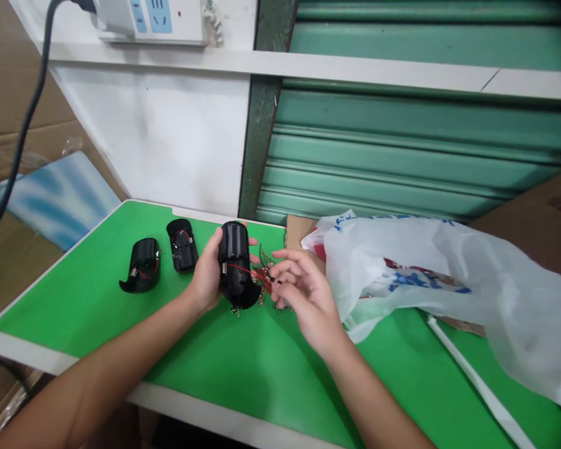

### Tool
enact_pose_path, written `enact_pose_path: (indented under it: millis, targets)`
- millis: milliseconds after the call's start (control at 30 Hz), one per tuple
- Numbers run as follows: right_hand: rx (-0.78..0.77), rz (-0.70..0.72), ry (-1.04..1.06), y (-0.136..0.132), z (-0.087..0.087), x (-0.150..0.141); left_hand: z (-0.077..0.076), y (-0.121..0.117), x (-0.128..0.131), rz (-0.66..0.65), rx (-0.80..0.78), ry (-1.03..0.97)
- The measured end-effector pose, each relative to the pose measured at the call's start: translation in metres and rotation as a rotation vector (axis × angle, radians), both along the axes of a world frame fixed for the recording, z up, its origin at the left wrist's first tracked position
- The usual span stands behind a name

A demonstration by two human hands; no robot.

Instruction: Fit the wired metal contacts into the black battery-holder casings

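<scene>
The left hand point(207, 269) cups a glossy black housing point(236, 259) above a smooth green counter point(206, 362), while the right hand point(308, 293), fingers loosely curled, pinches thin wires point(264, 279) (red ones among them). A translucent plastic bag point(416, 274) holds partly hidden, printed contents.

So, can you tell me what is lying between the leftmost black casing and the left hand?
In the head view, a second black casing with a thin red wire lies there, on the green tabletop.
</scene>
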State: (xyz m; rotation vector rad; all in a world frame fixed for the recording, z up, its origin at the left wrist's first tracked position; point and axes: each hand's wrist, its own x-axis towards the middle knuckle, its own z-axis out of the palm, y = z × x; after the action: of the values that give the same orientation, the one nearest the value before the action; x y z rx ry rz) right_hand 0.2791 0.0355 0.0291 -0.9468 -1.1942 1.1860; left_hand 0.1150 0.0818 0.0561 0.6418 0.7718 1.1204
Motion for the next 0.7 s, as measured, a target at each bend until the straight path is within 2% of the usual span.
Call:
enact_pose_path:
  millis: [100,267,367,567,633,700]
  targets:
    - [0.035,0.016,-0.046,-0.003,0.002,0.001,-0.001,0.0,0.0,0.026,-0.005,0.025]
    - [0.116,0.162,-0.278,-0.013,0.007,-0.001,-0.008,0.002,0.002,0.153,0.011,0.091]
    - [0.159,0.182,-0.336,-0.015,0.006,-0.003,-0.011,0.003,0.002,0.155,-0.005,0.122]
    - [0.177,0.02,-0.12,-0.008,0.0,0.002,-0.01,0.001,0.001,0.054,0.034,0.075]
    - [0.188,0.06,-0.062,-0.006,0.0,0.004,-0.011,0.001,0.001,0.06,0.051,0.08]
    - [0.207,0.185,-0.048,-0.007,0.001,0.005,-0.014,0.0,0.001,0.089,0.082,0.086]
